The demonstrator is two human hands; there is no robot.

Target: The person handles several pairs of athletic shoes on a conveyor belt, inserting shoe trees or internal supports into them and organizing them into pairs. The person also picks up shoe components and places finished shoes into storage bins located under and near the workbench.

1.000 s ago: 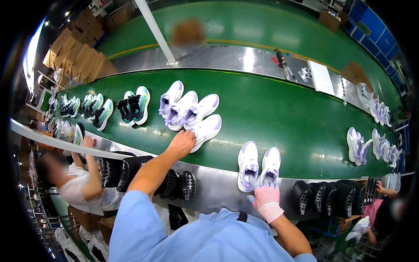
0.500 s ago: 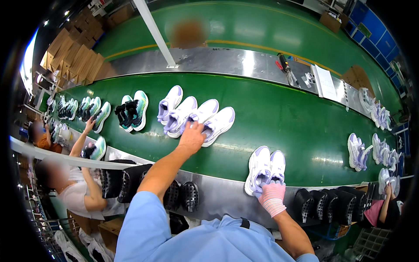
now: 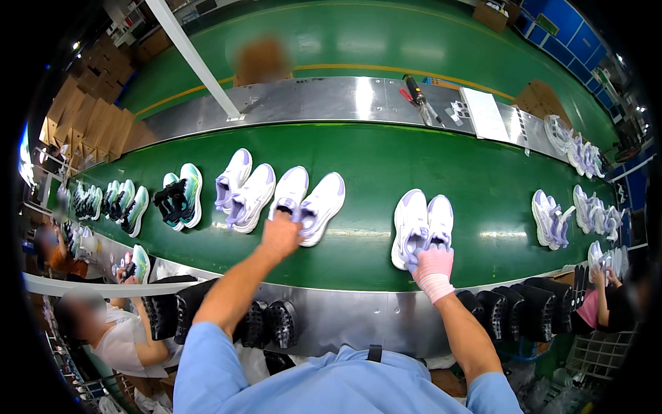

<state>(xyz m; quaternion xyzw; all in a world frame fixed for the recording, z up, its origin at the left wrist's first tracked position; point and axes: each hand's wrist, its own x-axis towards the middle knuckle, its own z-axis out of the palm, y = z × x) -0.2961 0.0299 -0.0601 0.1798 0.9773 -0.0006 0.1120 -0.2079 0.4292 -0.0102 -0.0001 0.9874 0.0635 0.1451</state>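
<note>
My bare left hand (image 3: 281, 237) is closed at the heel collars of a white sneaker (image 3: 292, 185) and the lilac-trimmed white sneaker (image 3: 324, 205) beside it. Both rest on the green belt (image 3: 365, 162), toes pointing away. Just left of them stand two matching sneakers, a far one (image 3: 236, 172) and a nearer one (image 3: 254, 196). On the right, my right hand (image 3: 434, 268), in a pink-striped glove, is shut on the heels of another white-and-lilac pair, the left sneaker (image 3: 412, 224) and the right sneaker (image 3: 439, 219). My fingertips are partly hidden inside the collars.
Green-and-black sneakers (image 3: 181, 196) stand farther left, more lilac pairs (image 3: 550, 217) at right. Black shoe lasts (image 3: 531, 310) line the near metal edge (image 3: 358, 310). A screwdriver-like tool (image 3: 417, 93) and paper sheets (image 3: 485, 114) lie on the far ledge. Co-workers sit on both sides.
The right-hand pair has moved forward from the near metal edge onto the green belt. The two sneakers at my left hand stand farther from their neighbours. The left co-worker's arm has drawn back.
</note>
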